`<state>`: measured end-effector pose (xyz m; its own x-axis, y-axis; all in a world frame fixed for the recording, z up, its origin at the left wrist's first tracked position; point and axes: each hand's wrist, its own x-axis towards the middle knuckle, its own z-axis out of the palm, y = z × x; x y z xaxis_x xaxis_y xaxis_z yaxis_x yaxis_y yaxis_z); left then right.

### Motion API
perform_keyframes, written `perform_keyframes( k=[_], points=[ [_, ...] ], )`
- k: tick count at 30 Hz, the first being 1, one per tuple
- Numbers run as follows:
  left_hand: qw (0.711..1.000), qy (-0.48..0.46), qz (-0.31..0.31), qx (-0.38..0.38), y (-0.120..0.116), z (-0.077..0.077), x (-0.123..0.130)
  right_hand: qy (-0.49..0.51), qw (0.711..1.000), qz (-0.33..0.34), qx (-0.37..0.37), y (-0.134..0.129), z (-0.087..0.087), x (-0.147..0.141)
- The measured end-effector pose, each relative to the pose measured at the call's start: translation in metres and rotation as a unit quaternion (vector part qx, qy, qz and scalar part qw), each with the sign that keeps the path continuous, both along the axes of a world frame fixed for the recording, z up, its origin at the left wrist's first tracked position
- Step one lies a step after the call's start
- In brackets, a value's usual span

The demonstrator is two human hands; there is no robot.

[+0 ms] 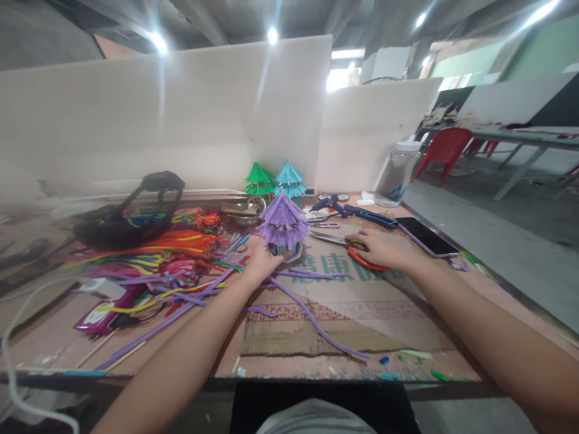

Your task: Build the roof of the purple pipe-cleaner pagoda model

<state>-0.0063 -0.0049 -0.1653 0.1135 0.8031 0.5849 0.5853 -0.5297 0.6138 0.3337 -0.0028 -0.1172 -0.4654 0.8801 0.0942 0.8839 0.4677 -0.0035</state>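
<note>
In the head view, a small purple model pavilion [283,220] with a two-tiered fringed roof stands upright at the middle of the table. My left hand [263,260] is closed around the lower left of its base, the thumb in front. To the right, scissors [329,239] with red-orange handles lie on the cardboard, blades pointing left toward the pavilion. My right hand [377,246] is closed over their handles; some fingers are hidden. Purple pipe cleaners [312,319] trail across the cardboard [289,343] in front. Behind stand a green model pavilion [259,176] and a blue one [291,176].
Bundles of coloured pipe cleaners [181,247], a black strapped object [120,226] and a magenta device [106,316] fill the left. A glue gun [332,204], blue utility knife [371,216], phone [427,236] and clear bottle [398,175] stand or lie right. White panels [203,120] border the back.
</note>
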Motion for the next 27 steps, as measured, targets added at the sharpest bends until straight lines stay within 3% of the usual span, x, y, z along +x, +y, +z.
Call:
perform_keyframes(
  k=[9, 14, 16, 19, 23, 27],
  points=[
    [0.999, 0.042, 0.011, 0.016, 0.001, 0.002, -0.001, -0.048, 0.999, -0.006, 0.007, -0.007, 0.008, -0.004],
    [0.987, 0.150, 0.029, -0.052, -0.002, 0.021, -0.013, -0.043, 0.999, -0.012, -0.004, -0.009, 0.011, -0.005],
    [0.967, 0.215, 0.070, -0.120, -0.006, 0.032, -0.021, -0.041, 0.999, -0.021, -0.007, -0.010, 0.011, -0.006],
    [0.930, 0.321, 0.085, -0.160, -0.017, 0.050, -0.032, -0.022, 0.999, -0.028, 0.007, -0.010, 0.012, -0.007],
    [0.918, 0.356, 0.054, -0.165, -0.033, 0.068, -0.033, 0.078, 0.996, 0.008, 0.047, -0.012, 0.011, -0.016],
    [0.935, 0.323, -0.009, -0.147, -0.042, 0.070, -0.019, 0.169, 0.981, 0.089, -0.025, -0.025, 0.005, -0.038]
  ],
)
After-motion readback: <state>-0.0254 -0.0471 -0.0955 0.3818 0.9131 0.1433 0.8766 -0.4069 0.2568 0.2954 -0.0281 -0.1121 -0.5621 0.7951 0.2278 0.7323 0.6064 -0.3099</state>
